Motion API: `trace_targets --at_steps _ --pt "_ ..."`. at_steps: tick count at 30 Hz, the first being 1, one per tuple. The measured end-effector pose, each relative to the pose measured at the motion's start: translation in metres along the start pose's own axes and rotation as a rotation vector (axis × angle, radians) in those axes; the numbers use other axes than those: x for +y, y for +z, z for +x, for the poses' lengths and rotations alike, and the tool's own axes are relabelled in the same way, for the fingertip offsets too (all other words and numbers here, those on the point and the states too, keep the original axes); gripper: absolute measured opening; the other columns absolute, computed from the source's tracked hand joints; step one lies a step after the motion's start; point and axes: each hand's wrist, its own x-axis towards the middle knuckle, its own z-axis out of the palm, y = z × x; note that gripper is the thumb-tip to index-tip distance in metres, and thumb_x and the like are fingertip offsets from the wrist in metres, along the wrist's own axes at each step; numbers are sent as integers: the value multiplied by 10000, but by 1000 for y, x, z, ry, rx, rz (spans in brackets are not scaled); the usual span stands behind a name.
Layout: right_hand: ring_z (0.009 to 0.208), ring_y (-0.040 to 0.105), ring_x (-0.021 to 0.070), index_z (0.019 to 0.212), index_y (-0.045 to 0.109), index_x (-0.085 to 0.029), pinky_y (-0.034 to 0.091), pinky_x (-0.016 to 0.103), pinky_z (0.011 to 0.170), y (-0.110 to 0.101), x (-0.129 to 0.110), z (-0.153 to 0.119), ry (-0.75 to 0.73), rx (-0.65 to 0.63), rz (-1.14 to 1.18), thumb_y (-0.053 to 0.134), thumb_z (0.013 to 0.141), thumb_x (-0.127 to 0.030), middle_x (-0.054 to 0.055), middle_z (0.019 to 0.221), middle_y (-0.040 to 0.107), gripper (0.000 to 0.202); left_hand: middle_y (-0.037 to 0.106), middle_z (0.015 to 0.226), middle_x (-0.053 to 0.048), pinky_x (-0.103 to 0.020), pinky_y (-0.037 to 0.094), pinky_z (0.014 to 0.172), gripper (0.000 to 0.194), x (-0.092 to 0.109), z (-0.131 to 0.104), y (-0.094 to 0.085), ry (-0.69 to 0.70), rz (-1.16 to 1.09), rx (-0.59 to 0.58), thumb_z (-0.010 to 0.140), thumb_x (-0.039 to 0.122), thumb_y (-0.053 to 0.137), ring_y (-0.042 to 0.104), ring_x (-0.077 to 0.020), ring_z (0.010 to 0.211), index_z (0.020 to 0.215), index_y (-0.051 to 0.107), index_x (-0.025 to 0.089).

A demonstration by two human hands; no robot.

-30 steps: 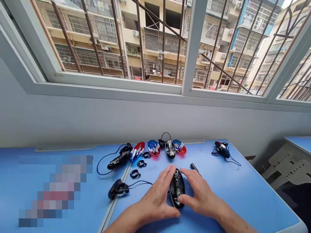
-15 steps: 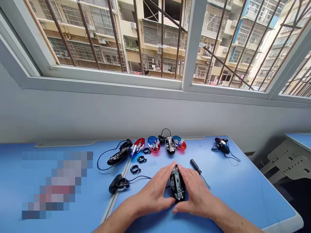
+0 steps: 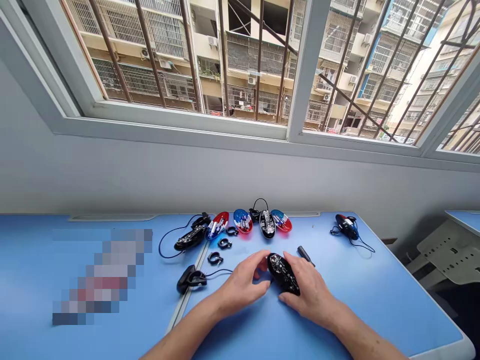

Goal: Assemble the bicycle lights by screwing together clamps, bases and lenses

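A black oval housing (image 3: 282,272), its inner side with electronic parts showing, is tilted to the left in front of me. My right hand (image 3: 313,290) grips it along the right edge, thumb below and fingers above. My left hand (image 3: 240,282) is at its left side, thumb and fingers apart. Those fingertips come close to the top left edge; whether they touch, I cannot tell. Partly behind my right hand lies a screwdriver (image 3: 306,255) with a black handle. A black clamp-on unit (image 3: 191,280) sits left of my left hand, its cable running towards the hand.
Along the back lie red-and-blue shells with batteries (image 3: 243,221), another open black housing (image 3: 267,224) and a black cabled unit (image 3: 191,237). Several black ring clamps (image 3: 215,258) lie nearby. At the far right is a red-and-black cabled unit (image 3: 346,227). A wall and barred window stand behind.
The black housing has turned from upright to slanted, its top now towards the left, and is held by my right hand. My left hand has loosened from its side. The view has shifted slightly.
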Motion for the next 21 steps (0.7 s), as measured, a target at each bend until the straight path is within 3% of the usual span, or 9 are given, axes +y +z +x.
trace_targets --at_steps 3,8,13,21 --pt "1187 510 310 1415 311 -180 417 508 996 -1 2 1 -1 -1 30 619 703 -142 144 1337 524 776 614 983 -45 -312 462 762 362 0 -1 1 -48 -16 10 687 153 543 558 -209 888 1047 536 179" --pt "1191 519 257 1409 280 -202 440 439 997 -5 4 3 -165 31 183 554 692 -76 123 1321 533 778 571 1172 -66 -327 457 833 617 -2 -2 3 -82 -124 0 640 163 588 546 -204 895 1241 448 175" --pt "1236 488 240 1407 267 -211 415 431 1029 -4 3 4 -284 105 233 492 736 -59 133 1327 513 724 617 1068 -16 -310 428 869 501 3 -3 0 -7 -262 -100 670 130 572 551 -208 959 1163 523 203" --pt "1206 518 251 1360 347 -202 395 446 1036 -11 -2 3 -35 5 509 591 754 -193 121 1309 542 653 558 813 44 -208 384 566 404 -1 0 9 -56 -652 -128 654 122 589 519 -115 694 1031 464 199"
